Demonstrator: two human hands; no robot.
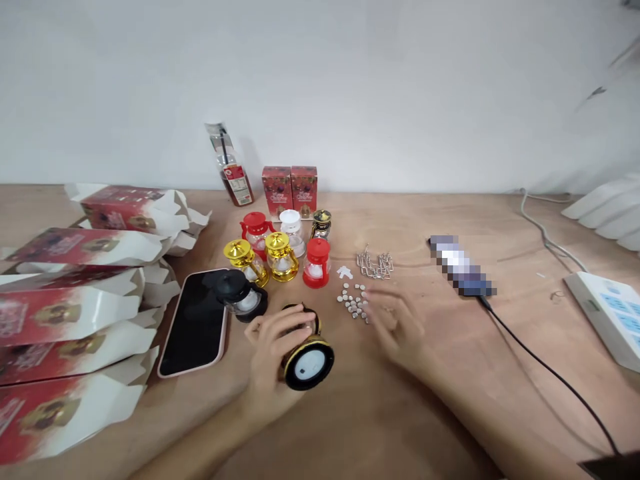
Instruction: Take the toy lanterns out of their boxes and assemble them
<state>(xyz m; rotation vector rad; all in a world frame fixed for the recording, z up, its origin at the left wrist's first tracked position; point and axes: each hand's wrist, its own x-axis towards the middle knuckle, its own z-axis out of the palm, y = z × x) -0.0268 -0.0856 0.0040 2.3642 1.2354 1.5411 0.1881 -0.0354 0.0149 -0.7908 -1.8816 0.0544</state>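
Observation:
My left hand (273, 353) grips a small black-and-gold lantern (308, 365), tipped so that its round base with a white disc faces me. My right hand (400, 333), slightly blurred, is over the right side of a scatter of silver button cells (353, 301). Its fingers look apart, and I see nothing held in them. Just behind the cells lie bent wire handles (375, 263) and small white tabs (345, 272). More mini lanterns stand to the left: a red one (317, 264), a gold one (281, 257), and a black one (242, 296) at the phone's edge.
Open red-and-white cartons (75, 313) crowd the left side, beside a phone (193, 323). Two small red boxes (290, 190) and a tilted bottle (234, 170) stand by the wall. On the right are a cabled phone (460, 267) and a white box-like device (607, 317).

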